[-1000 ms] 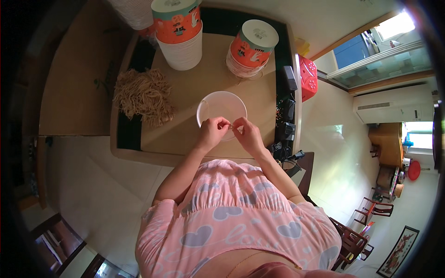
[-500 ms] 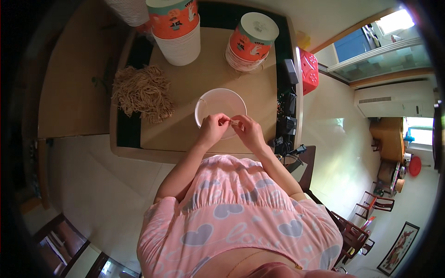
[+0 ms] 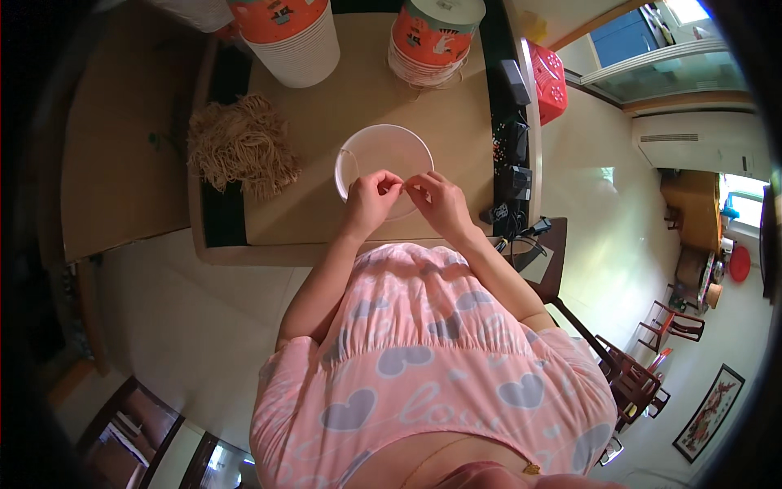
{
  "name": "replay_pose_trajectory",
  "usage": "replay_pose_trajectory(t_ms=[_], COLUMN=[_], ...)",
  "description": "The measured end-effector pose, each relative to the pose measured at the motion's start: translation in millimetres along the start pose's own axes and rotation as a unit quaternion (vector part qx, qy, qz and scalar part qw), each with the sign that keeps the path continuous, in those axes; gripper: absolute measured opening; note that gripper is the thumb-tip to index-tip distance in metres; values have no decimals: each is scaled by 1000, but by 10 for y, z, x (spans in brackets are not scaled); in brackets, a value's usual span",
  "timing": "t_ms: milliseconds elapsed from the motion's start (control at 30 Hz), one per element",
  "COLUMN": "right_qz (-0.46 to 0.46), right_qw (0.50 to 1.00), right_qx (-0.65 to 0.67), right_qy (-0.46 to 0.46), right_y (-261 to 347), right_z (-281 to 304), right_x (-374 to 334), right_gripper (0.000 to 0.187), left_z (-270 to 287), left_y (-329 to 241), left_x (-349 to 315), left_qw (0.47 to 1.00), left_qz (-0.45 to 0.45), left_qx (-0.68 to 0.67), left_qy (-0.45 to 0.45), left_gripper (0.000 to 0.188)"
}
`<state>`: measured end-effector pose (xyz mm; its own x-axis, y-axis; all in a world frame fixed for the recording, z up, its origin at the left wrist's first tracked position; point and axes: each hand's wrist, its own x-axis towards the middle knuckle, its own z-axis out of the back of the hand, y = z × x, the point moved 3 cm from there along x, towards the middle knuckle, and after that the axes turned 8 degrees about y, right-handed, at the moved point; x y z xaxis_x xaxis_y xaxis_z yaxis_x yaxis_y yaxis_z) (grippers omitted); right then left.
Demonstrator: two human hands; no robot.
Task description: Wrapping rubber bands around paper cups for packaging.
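- Now, left hand (image 3: 373, 201) and right hand (image 3: 441, 202) come tip to tip, thumb and forefinger pinched together on each; whatever sits between them, if anything, is too small to tell.
- Right below both hands is the bowl (image 3: 391, 152), its near rim partly hidden by them; likely it stands there so that anything slipping from the fingers drops inside.
- Forward of the left hand, a thin strand (image 3: 349, 153) hangs over the bowl's rim, perhaps laid so for an easy pick-up.
- Out left of the left hand, well apart, the twine (image 3: 244, 147) lies heaped, seemingly within that arm's reach.
- Ahead, well beyond the fingers, stand the stack (image 3: 297, 59) to the left and the tub (image 3: 437, 37) to the right, probably parked back there to free the elbows.
- Edges next: just behind the hands runs the worktop (image 3: 244, 255) border, both forearms crossing it.
- Sideways, the left hand has the wider room; on the right hand's outer side the adapters (image 3: 514, 183) and cables (image 3: 521, 236) sit near, so a broad swing that way could snag.
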<state>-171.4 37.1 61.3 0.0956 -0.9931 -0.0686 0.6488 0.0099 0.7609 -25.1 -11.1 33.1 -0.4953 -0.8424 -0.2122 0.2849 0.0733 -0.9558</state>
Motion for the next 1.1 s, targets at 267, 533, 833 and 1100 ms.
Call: replay_pose_trajectory(t_ms=[267,533,833,1100], right_qz=[0,4,18,15], right_qw=[999,998,1000,1000], right_qx=[32,55,19,8], right_qy=[-12,-24,0,11], right_y=[-25,-8,-8,4], right_z=[-60,-58,-53,-45], right_x=[-8,3,1,5], right_gripper=[10,8,11,11], left_z=[-27,11,34,38], left_y=[48,89,33,45], left_x=[-24,-58,-69,-61], left_qw=[999,998,998,997], left_qz=[31,43,47,47], left_qx=[-30,-53,-46,-49], left_qy=[22,18,21,26], left_gripper=[8,8,8,8])
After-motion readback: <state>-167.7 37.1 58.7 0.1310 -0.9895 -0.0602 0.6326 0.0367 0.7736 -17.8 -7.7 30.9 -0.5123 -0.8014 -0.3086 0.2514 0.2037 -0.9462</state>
